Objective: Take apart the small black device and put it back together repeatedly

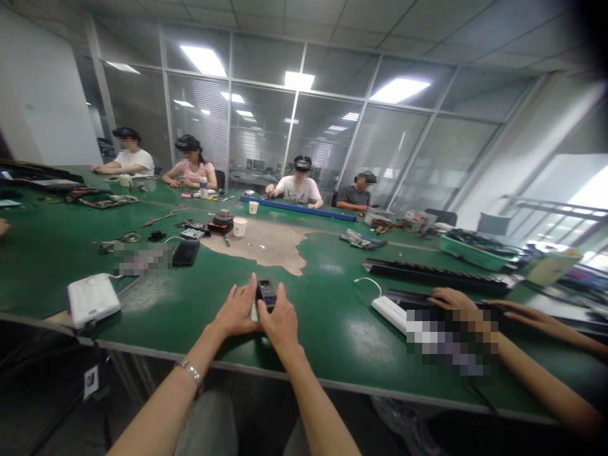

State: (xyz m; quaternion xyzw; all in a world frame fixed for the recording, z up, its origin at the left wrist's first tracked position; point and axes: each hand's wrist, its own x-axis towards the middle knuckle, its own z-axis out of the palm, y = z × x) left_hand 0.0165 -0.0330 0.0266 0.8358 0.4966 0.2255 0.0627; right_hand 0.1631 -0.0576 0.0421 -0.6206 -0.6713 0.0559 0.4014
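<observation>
A small dark device with a purplish face sits between my two hands on the green table. My left hand grips its left side, fingers stretched forward; a metal bracelet circles that wrist. My right hand wraps its right side and lower end. Both hands rest low on the table near its front edge. A pale scrap shows under the device, partly hidden by my hands.
A white box lies at the front left, a black phone beyond it. A paper cup stands mid-table by a worn patch. A neighbour's hands rest on a white device at right. Several people sit along the far side.
</observation>
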